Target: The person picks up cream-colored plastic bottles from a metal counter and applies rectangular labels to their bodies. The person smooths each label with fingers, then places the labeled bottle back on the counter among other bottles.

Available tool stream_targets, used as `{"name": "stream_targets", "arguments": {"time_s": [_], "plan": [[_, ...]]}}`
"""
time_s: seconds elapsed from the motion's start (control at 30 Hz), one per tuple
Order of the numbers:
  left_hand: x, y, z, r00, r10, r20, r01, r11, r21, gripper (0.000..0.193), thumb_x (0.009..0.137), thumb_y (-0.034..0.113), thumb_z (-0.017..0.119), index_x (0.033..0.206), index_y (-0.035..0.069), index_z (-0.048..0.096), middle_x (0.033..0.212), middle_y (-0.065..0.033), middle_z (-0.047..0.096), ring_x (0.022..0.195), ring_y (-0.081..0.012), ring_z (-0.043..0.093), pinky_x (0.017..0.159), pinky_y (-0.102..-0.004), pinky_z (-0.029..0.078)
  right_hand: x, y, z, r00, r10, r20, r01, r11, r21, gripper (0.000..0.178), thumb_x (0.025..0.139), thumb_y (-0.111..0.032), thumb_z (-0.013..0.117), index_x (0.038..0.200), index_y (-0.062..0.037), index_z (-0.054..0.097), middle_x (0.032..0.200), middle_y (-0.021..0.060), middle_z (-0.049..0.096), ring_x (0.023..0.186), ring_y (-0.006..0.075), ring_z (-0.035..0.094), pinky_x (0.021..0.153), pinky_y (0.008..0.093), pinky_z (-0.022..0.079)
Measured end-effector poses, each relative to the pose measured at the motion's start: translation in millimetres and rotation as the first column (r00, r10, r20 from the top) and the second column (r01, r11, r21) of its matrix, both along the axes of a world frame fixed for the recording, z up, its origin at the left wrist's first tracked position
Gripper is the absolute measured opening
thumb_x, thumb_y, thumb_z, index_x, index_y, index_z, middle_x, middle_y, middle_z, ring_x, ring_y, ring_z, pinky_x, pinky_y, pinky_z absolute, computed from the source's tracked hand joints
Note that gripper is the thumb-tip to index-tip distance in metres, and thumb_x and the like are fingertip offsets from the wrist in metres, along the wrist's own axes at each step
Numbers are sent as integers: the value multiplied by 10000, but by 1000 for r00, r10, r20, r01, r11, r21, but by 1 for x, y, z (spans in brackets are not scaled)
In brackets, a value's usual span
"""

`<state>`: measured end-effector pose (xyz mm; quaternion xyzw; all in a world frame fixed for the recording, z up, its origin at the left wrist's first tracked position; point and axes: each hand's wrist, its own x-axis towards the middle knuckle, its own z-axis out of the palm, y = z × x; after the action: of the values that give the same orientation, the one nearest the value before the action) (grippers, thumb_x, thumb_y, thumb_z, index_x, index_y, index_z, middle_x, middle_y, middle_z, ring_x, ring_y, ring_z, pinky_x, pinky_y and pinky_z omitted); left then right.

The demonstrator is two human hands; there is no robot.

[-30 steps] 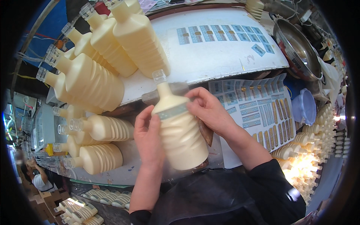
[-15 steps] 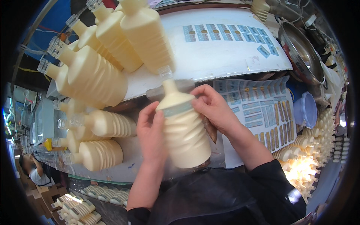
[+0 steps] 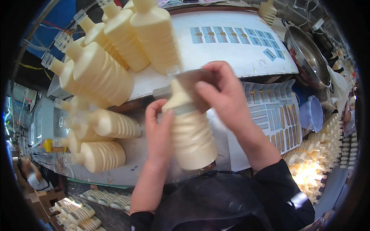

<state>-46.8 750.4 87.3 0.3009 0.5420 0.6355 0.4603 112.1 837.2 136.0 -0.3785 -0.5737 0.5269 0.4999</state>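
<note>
Here, two hands hold a bottle above a crowded counter.
The white counter (image 3: 239,57) carries cream ribbed plastic bottles (image 3: 104,73) lying on their sides; over its near edge the left hand (image 3: 160,129) grips one cream ribbed bottle (image 3: 190,134) while the right hand (image 3: 219,96) closes around its neck, pressing a brownish label (image 3: 189,82).

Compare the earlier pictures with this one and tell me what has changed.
The right hand has slid up from the cream ribbed bottle's shoulder band to cover its neck. The left hand stays pressed against the bottle's left side, and both hands still hold it. The bottle remains tilted, cap away from the person. The lying bottles and the label sheets stayed as they were.
</note>
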Motion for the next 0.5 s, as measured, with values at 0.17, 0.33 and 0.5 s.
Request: {"name": "stream_targets", "arguments": {"time_s": [0.17, 0.33, 0.5], "plan": [[-3, -2, -4, 999, 20, -26, -20, 1000, 7, 330, 973, 78, 650, 1286, 22, 562, 1201, -51, 560, 1106, -135, 525, 1005, -294, 444, -25, -10, -2, 938, -84, 337, -3, 968, 251, 334, 992, -138, 548, 1295, -8, 502, 1133, 272, 662, 1041, 461, 651, 925, 493, 506], [-4, -3, -6, 997, 3, 80, -4, 1000, 11, 338, 964, 82, 676, 1278, 12, 575, 1224, -63, 562, 1122, -144, 524, 1013, -300, 444, 6, 13, -51, 899, -242, 366, 126, 941, 314, 328, 1030, -120, 561, 1337, -13, 513, 1168, 145, 655, 1047, 235, 645, 944, 361, 508], [-5, -4, -13, 992, 12, 123, -14, 1000, 10, 335, 980, 74, 655, 1300, 17, 571, 1256, -67, 572, 1137, -141, 538, 1026, -304, 446, 13, 15, -47, 937, -183, 296, 87, 946, 311, 335, 1037, -121, 554, 1348, -13, 491, 1204, 137, 604, 1103, 186, 592, 991, 340, 476]]}}
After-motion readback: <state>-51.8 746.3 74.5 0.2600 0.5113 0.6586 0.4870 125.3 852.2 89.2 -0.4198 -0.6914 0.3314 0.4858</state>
